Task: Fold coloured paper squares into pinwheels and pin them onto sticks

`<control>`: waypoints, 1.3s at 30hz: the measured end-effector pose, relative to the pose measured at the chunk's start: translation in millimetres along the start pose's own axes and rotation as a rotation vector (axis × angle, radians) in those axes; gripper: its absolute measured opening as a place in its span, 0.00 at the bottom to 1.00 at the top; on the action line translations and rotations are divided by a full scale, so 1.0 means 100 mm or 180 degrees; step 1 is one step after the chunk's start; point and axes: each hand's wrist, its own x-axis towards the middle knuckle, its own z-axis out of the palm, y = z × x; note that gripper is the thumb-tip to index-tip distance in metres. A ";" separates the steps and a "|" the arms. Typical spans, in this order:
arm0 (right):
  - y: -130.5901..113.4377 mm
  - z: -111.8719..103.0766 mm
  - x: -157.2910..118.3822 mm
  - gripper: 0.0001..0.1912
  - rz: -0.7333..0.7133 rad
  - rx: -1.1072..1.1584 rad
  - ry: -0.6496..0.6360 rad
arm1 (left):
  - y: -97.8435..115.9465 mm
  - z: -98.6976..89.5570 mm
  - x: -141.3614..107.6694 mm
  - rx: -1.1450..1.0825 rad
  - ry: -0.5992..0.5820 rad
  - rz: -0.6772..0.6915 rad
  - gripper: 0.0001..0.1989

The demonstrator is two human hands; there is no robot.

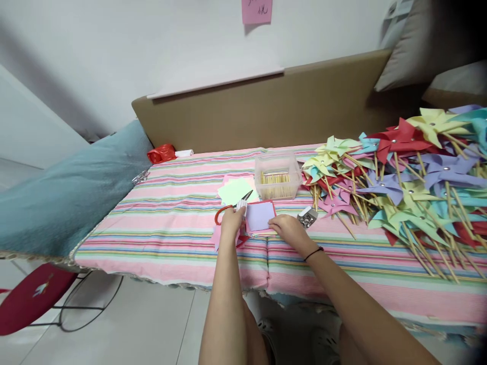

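Observation:
A stack of coloured paper squares [259, 216], purple on top, lies on the striped cloth between my hands. My right hand [287, 227] has its fingers on the stack's right edge. At the stack's left side, my left hand [232, 222] is closed around a small white item [241, 204], too small to make out. Orange-handled scissors [221, 213] lie beside that hand, partly hidden. Behind are pale green sheets [234, 191] and a clear plastic box [277, 188] of thin sticks. A small container of metal fasteners [307, 217] sits right of my right hand.
Many paper pinwheels on sticks [384, 185] are heaped at the right. A red plastic bag [161, 153] lies at the back left, near a blue cushion [76, 187]. A red stool [36, 296] stands at the lower left.

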 end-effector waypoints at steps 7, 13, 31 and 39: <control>-0.02 -0.02 -0.02 0.12 -0.0094 -0.0307 -0.0068 | 0.04 0.02 -0.04 -0.0307 -0.0265 -0.0341 0.12; -0.07 -0.05 -0.02 0.15 -0.0230 -0.0649 -0.0182 | 0.01 0.04 0.01 -0.0305 -0.0266 -0.0402 0.12; -0.13 -0.09 0.05 0.14 -0.0618 -0.1203 -0.0343 | -0.01 -0.03 0.05 -0.0586 -0.0228 -0.0426 0.10; -0.07 -0.03 0.03 0.12 -0.0330 -0.0787 -0.0124 | 0.01 -0.03 0.03 -0.0873 -0.0187 -0.0453 0.11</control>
